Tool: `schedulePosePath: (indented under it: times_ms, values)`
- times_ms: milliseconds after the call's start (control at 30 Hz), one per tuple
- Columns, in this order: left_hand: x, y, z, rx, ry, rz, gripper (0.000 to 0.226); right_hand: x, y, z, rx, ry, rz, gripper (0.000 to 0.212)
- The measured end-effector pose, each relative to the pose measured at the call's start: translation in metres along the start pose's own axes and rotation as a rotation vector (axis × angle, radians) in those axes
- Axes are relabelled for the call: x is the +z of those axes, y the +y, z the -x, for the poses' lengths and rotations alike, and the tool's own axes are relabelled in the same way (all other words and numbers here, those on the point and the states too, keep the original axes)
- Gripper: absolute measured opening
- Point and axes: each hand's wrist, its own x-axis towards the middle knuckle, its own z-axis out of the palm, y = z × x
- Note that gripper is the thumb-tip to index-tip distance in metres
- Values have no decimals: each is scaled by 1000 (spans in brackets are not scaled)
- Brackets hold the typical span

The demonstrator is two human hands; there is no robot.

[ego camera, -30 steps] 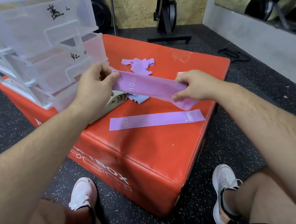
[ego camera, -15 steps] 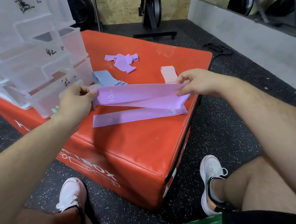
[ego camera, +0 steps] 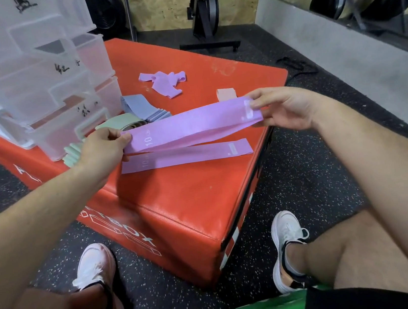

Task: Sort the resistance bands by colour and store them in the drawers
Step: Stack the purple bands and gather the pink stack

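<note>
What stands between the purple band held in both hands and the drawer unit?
Nothing upright. The purple band, pinched by the left hand and right hand, hangs above the red box. Only green bands and blue-grey bands lie flat before the drawer unit.

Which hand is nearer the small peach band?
Right. The right hand sits just right of the peach band; the left hand is well off to its left, beside the green bands.
</note>
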Motion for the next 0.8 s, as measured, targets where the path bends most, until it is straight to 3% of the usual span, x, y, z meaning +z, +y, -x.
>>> schedulePosePath:
  times_ms: [167,467,667,800]
  values:
    - [-3,-1,-1,-6,9,10,17,7,0,-2,10,126,142,17]
    - [-6,-10,-1,-3,-5,-171,12,18,18,-13,109,278,374,45]
    - [-5,-23,5,62,18,-380,28,25,41,-24,112,310,601,24]
    - [-3,-21,8,137,-22,-449,20,27,50,-30,137,304,698,16]
